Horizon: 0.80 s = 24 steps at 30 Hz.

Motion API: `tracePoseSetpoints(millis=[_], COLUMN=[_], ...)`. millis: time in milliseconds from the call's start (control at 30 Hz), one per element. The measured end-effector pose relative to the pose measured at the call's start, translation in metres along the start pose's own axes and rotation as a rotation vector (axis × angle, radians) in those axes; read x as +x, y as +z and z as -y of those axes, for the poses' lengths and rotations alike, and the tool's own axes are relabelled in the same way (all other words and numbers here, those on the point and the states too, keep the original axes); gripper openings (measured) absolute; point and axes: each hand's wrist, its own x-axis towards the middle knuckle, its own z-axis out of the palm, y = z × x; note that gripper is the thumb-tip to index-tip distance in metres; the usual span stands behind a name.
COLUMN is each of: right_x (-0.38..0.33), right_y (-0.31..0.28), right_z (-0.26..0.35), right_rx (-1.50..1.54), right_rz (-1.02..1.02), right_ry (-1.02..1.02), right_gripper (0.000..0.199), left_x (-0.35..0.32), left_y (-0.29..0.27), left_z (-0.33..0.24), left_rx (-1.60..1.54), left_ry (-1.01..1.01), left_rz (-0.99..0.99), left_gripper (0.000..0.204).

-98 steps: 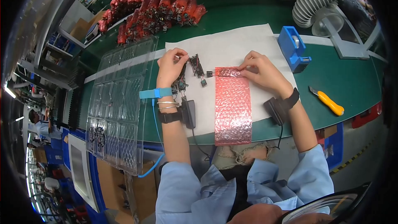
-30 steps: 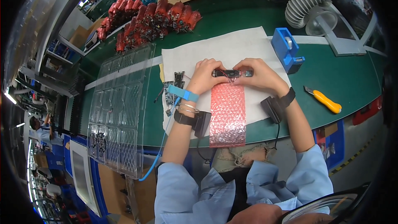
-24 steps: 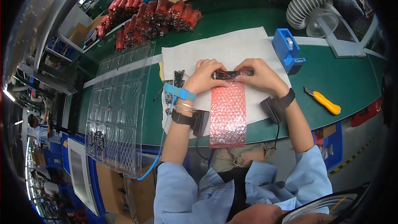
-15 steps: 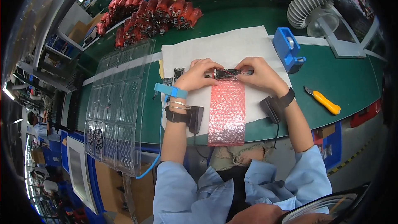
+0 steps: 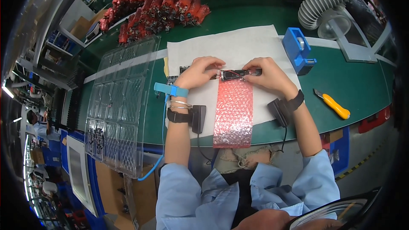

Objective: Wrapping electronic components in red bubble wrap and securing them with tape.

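A narrow black circuit board assembly (image 5: pixel 232 75) with thin red wires lies across the far end of a strip of red bubble wrap (image 5: pixel 233 115). My right hand (image 5: pixel 269 73) grips the board's right end between thumb and fingers. At its left end my left hand (image 5: pixel 199 73) has curled fingers close to the wires; what they pinch is hidden. Another dark circuit board (image 5: pixel 183 70) shows partly behind my left hand. Beneath everything is a white sheet (image 5: pixel 226 42), and the wrap's near end hangs past the table edge.
A clear plastic tray (image 5: pixel 115 115) with small dark parts stands left. Red-wrapped bundles (image 5: pixel 170 8) are piled far left. To the right are a blue tape dispenser (image 5: pixel 297 51), a yellow utility knife (image 5: pixel 335 106) and a grey duct hose (image 5: pixel 326 2). A blue wrist-strap cord (image 5: pixel 164 136) trails from my left wrist.
My left hand has shifted slightly left, its thumb lifting off the bubble wrap, so more of the board's left end shows. My right hand has stayed on the board.
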Motion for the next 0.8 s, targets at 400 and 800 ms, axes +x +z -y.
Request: tracePoseSetpoints(millis=[400, 800], right_x=[0.000, 0.001], right_y=[0.000, 0.004], right_z=[0.000, 0.003], right_rx=[0.033, -0.011], right_rz=[-0.007, -0.026], right_ry=[0.020, 0.018], right_gripper=[0.025, 0.027], left_x=[0.011, 0.006], left_y=[0.018, 0.009], left_z=[-0.012, -0.015], left_rx=[-0.036, 0.133], left_ry=[0.078, 0.100], left_rz=[0.048, 0.134], left_gripper=[0.023, 0.033])
